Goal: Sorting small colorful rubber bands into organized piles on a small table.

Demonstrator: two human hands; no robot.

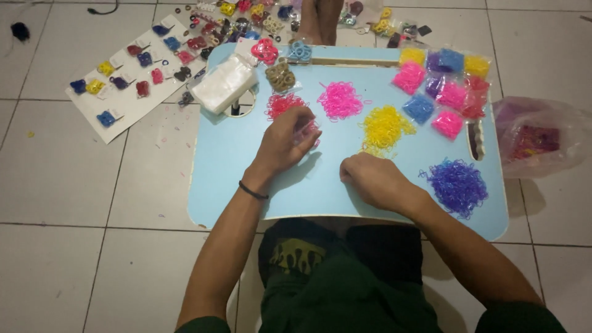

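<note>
The light blue lap table (234, 179) stands on a floor of pale tiles (55, 179), and its rounded front edge comes close to the person's lap. The near left part of the table is bare, so there is free room around the left hand (285, 140). The right side is more crowded: a purple pile of small rubber bands (457, 185) lies near the right front corner, and a yellow pile (385, 127) lies just beyond the right hand (373, 179).

The left hand is lifted a little above the table and its fingers are bent together, pinching a small clear plastic bag (307, 131) with reddish bands inside. Behind it lies a red pile (282, 103), and a pink pile (340, 100) is in the middle of the far part. The right hand rests on the table with the fingers curled under; if they press something, I cannot tell.

The bands are thin, shiny loops, tangled in loose heaps. At the far right edge, filled small bags (439, 86) in pink, blue, yellow and purple lie close together. A stack of empty clear bags (225, 83) sits at the far left corner. Left of the table, a white sheet (126, 102) on the floor carries small colored pieces in rows. A larger crumpled plastic bag (538, 137) lies on the floor at the right.
</note>
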